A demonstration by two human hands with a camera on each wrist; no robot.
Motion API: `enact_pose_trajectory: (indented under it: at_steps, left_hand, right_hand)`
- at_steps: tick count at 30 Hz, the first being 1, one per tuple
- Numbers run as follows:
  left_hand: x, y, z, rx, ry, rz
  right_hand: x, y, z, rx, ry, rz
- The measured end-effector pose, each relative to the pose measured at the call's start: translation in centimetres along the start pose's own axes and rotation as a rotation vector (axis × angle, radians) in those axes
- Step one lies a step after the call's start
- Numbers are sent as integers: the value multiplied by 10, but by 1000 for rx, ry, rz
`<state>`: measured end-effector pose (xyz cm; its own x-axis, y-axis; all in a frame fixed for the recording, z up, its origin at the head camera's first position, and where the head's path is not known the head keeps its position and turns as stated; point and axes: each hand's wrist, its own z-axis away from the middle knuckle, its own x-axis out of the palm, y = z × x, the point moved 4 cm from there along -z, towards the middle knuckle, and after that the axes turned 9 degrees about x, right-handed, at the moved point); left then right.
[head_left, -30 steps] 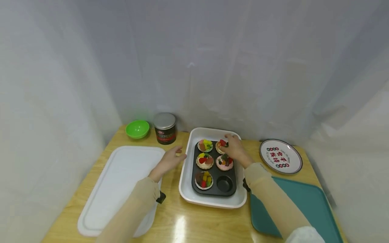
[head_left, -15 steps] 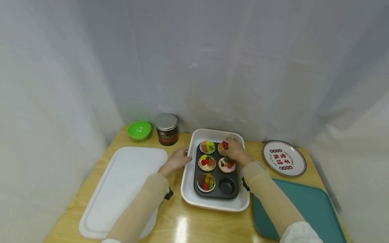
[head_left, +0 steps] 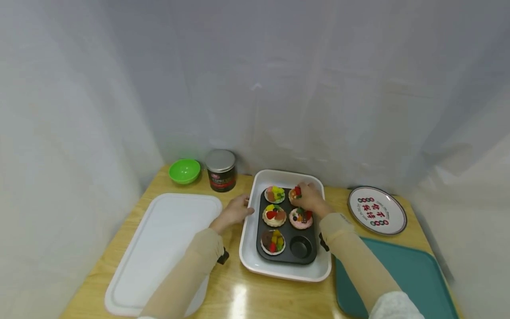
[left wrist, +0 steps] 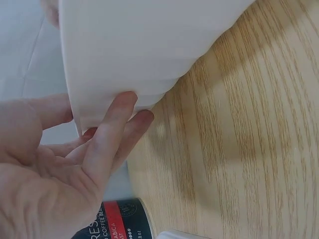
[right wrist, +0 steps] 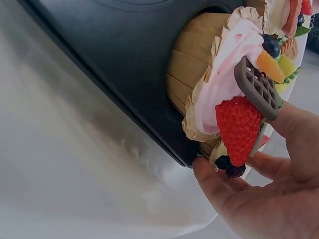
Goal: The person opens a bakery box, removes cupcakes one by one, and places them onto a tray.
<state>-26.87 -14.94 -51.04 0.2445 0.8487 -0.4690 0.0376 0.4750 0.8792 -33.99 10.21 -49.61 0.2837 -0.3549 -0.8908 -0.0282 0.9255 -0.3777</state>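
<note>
A black muffin tin (head_left: 287, 243) lies inside a white plastic basin (head_left: 246, 252). Fruit-topped tarts fill all its cups but the front right one. My left hand (head_left: 234, 212) pinches the basin's left rim; in the left wrist view, its fingers press the outer wall (left wrist: 134, 55) while the thumb side goes over the edge. At the back right cup, my right hand (head_left: 312, 198) grips a fruit tart (head_left: 294, 194), partly hidden by the fingers. The right wrist view shows this tart's berries (right wrist: 232, 168) behind the pink-cream tart (right wrist: 214, 94), which sits seated in its cup.
On the left lies a white tray (head_left: 167, 243), with a green bowl (head_left: 184, 171) and an espresso can (head_left: 221, 172) behind it. A plate with red lettering (head_left: 390, 221) and a teal tray (head_left: 398, 270) are at the right. A pale curtain (head_left: 255, 88) hangs behind the table.
My left hand has moved right, from beside the basin onto its left rim. My right hand has closed in on the back right tart. The whole head view has shifted slightly.
</note>
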Motion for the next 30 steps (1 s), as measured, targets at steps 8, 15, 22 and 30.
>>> enact_pose_trajectory:
  at_steps: [8,15,22,30]
  left_hand:
    - [2,0,2,-9,21,27]
    - [2,0,3,-16,34,40]
    - [3,2,6,-34,20,42]
    - [2,3,8,-58,12,40]
  right_hand:
    - [-2,-2,3,1,-18,24]
    - [0,-7,0,19,-17,108]
    - [0,-7,-2,9,4,137]
    - [-4,-5,-1,-10,20,-7]
